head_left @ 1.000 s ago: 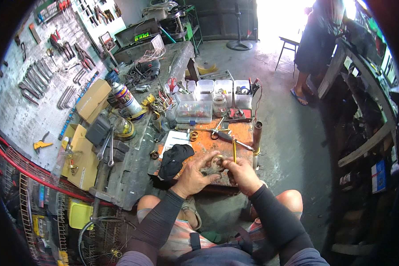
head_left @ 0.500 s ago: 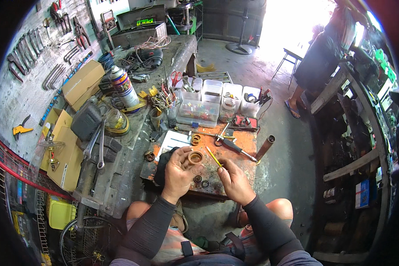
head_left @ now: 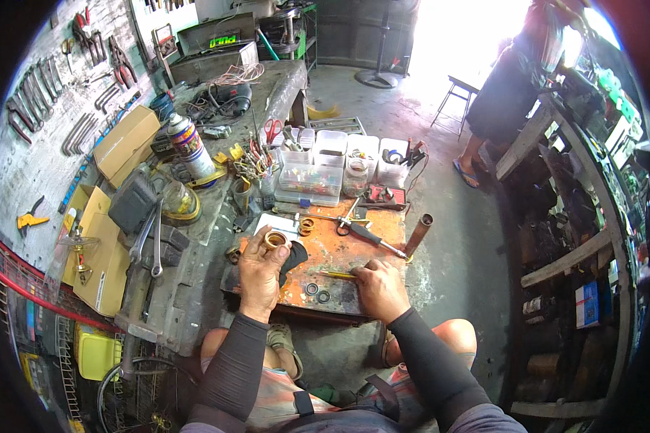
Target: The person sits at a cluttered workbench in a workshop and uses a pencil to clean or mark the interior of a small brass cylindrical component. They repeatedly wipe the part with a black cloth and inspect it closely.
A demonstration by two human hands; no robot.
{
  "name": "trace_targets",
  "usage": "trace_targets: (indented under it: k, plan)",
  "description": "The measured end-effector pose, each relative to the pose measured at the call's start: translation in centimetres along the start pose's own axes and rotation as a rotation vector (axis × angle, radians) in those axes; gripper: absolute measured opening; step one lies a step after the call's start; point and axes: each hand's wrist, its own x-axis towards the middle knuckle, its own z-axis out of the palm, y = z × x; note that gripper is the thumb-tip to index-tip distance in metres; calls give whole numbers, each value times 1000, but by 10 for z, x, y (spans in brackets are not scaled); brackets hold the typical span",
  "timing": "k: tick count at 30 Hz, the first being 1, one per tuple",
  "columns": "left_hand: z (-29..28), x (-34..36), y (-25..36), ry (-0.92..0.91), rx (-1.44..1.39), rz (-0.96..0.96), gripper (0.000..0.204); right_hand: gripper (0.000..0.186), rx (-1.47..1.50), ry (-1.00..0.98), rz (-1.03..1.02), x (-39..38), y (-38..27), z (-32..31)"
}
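My left hand (head_left: 260, 278) holds up a brass-coloured ring (head_left: 276, 240) between thumb and fingers. My right hand (head_left: 380, 290) rests low on the orange, worn tabletop (head_left: 357, 252) with its fingers closed on a yellow pencil-like stick (head_left: 336, 274), which lies nearly flat. Two small dark rings (head_left: 318, 293) lie between my hands. Beyond them are more brass rings (head_left: 307, 226) and a dark-handled tool (head_left: 365, 234). A black cloth (head_left: 294, 261) and a white pad (head_left: 269, 223) are partly behind my left hand. An upright metal tube (head_left: 419, 237) stands at the right corner.
Clear plastic containers (head_left: 310, 180) line the table's back. The cluttered left bench holds spanners (head_left: 152, 238), a spray can (head_left: 188, 148) and cardboard boxes (head_left: 97, 289), beside a tool wall (head_left: 29, 166). A wooden rack (head_left: 563, 263) runs along the right, where another person (head_left: 498, 101) stands.
My left hand has moved left and raised the ring. My right hand has separated from it and come down onto the table, the yellow stick tipping from upright to nearly flat.
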Motion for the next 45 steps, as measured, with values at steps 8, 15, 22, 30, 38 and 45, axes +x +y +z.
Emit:
trace_targets:
  k: [8, 15, 22, 30, 38, 45]
  plan:
    - [2, -6, -5, 58, -26, -70, 45, 18, -66, 42, 4, -3, -2, 0]
    - [-4, 2, 4, 95, -106, -15, 45, 23, 34, 98, -13, 9, -15, -6]
    - [-7, 16, 8, 141, -283, 27, 41, 37, 32, 91, -77, 92, -37, 26]
    - [-10, 15, 18, 115, -327, 48, 42, 24, -70, -36, -28, 136, -48, 66]
    - [-8, 11, 17, 92, -317, -6, 44, 19, -41, -67, -200, 144, -22, 81]
    - [-10, 10, 6, 86, -244, -78, 45, 26, 48, -102, -115, 153, -22, 66]
